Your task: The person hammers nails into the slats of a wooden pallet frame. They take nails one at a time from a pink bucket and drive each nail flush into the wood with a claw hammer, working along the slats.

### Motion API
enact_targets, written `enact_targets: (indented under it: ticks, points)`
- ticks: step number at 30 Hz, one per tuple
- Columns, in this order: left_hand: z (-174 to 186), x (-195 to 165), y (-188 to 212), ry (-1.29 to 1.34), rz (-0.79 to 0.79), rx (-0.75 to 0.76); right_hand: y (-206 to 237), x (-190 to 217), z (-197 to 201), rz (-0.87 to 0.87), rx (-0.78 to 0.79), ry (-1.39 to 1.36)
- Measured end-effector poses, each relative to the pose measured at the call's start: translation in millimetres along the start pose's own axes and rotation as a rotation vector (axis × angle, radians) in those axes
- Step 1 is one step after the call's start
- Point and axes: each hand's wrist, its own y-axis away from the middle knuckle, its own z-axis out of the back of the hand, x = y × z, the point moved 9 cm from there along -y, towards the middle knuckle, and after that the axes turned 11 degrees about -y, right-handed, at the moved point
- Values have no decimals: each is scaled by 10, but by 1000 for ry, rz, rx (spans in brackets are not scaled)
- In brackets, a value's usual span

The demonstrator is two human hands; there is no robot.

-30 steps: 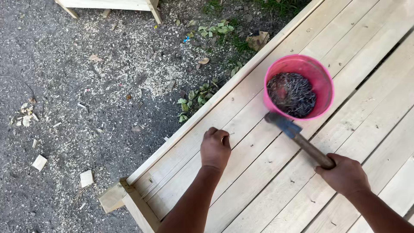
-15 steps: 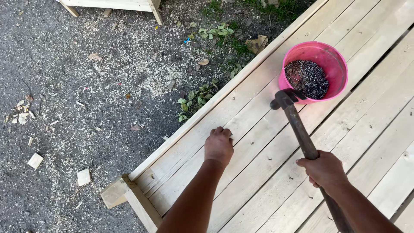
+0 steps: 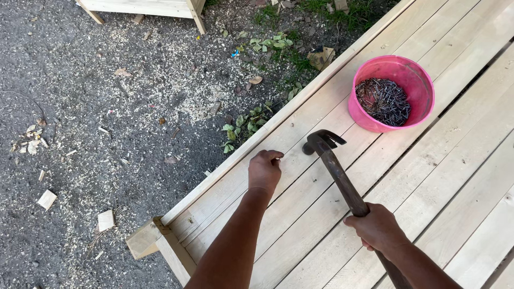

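Note:
My right hand [image 3: 378, 229] grips the brown handle of a claw hammer [image 3: 334, 170]. Its dark head hangs just above the pale wooden planks [image 3: 428, 176], a little right of my left hand. My left hand [image 3: 264, 170] rests on a plank near the structure's edge with its fingers curled and pinched together; whatever they pinch is too small to see. A pink bucket [image 3: 423, 80] with several dark nails [image 3: 383, 99] in it stands on the planks beyond the hammer head.
The plank structure ends at a corner post [image 3: 160, 243] at lower left. Beside it lies dark gravel strewn with sawdust [image 3: 171, 80], wood offcuts [image 3: 106, 219] and weeds [image 3: 251, 118]. Another wooden frame [image 3: 144, 7] stands at the top edge.
The hammer head has swung down from beside the bucket toward my left hand. My left hand has stayed in place on the plank.

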Motion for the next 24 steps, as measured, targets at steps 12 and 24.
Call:
enact_targets:
  ticks: [12, 24]
  points:
    - [-384, -55, 11, 134, -37, -171, -149, -198, -74, 13, 3, -44]
    - [-451, -319, 74, -173, -142, -127, -143, -206, -77, 69, -21, 22]
